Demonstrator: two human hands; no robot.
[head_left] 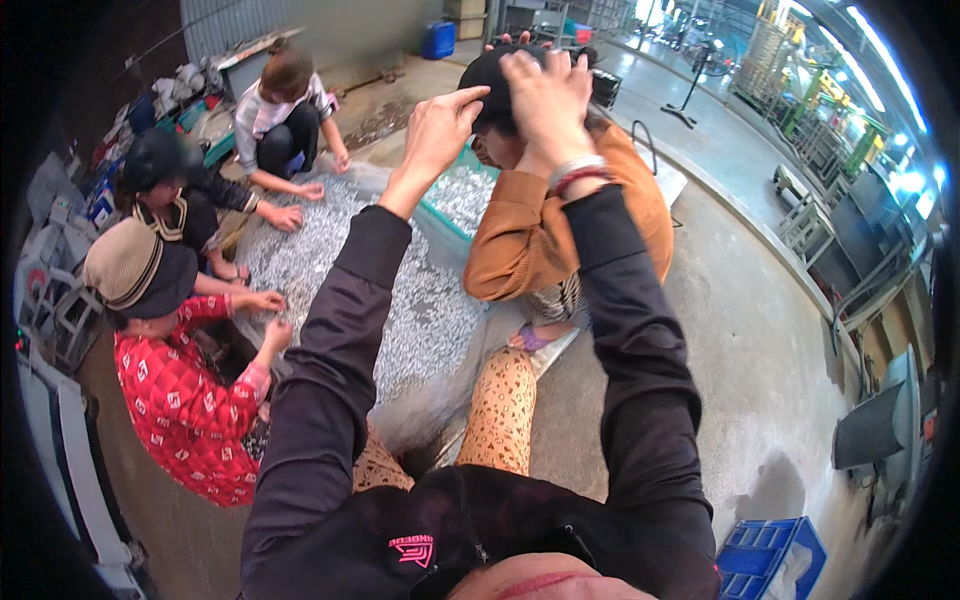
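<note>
My left hand (pixel 440 130) is raised at upper middle, index finger stretched toward a black cap (pixel 484 80) and the other fingers curled. Beside it my right hand (pixel 548 105) is up with its fingers spread, overlapping the cap in view. Whether either hand touches the cap, I cannot tell. I see nothing held in either one. The cap is on a person in a brown jacket (pixel 515 240), who crouches beyond my forearms. Below my arms, a heap of small silvery-white pieces (pixel 425 320) is spread on a clear plastic sheet (pixel 420 415).
A teal crate (pixel 450 225) holds similar pieces. To the left crouch people in red patterned (pixel 185 400), black and grey clothes, their hands at the heap. A blue crate (pixel 765 560) lies at lower right. A stand fan (pixel 690 85) and machinery stand farther back.
</note>
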